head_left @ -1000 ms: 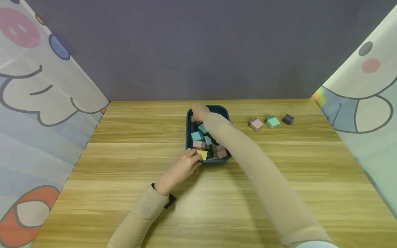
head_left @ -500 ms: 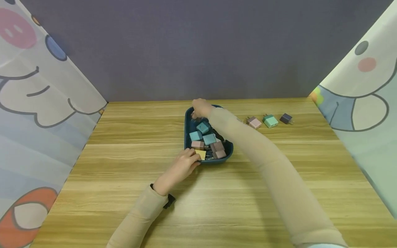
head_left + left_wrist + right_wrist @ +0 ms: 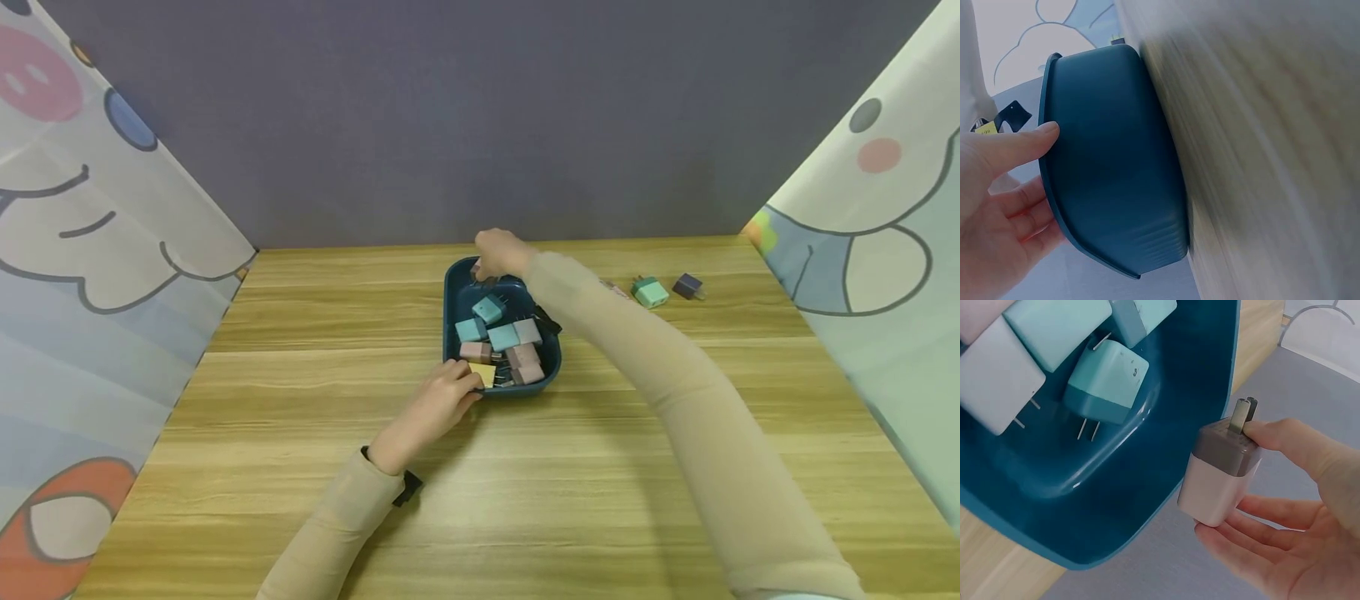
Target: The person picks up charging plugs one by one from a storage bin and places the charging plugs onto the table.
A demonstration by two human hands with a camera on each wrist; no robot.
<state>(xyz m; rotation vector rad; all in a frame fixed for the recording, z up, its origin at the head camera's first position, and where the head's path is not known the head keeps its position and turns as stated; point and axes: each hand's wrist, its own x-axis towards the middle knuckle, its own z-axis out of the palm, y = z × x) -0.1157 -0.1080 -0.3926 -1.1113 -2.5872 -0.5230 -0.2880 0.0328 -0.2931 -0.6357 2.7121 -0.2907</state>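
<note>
In the right wrist view my right hand (image 3: 1291, 506) pinches a pink charger plug (image 3: 1213, 487) with a brown prong end, between thumb and fingers, beside the far rim of the dark blue bin (image 3: 1141, 531). In the head view that hand (image 3: 501, 252) is over the bin's far end. My left hand (image 3: 442, 396) grips the near left corner of the bin; in the left wrist view its thumb (image 3: 1047, 128) presses the rim from outside. Inside the bin lie a yellow charger plug (image 3: 483, 375), teal charger plugs (image 3: 489, 309), pink ones (image 3: 476, 352) and a pale one (image 3: 527, 331).
On the wooden table (image 3: 337, 350), right of the bin, a green charger plug (image 3: 650, 292) and a dark one (image 3: 687, 286) lie in a row. A pink one beside them is mostly hidden by my right sleeve (image 3: 660, 367). A grey wall panel (image 3: 487, 125) closes the back.
My right hand has risen from inside the bin's far end and shifted slightly right with the pink charger plug, uncovering more of the bin's contents. The left hand keeps its grip.
</note>
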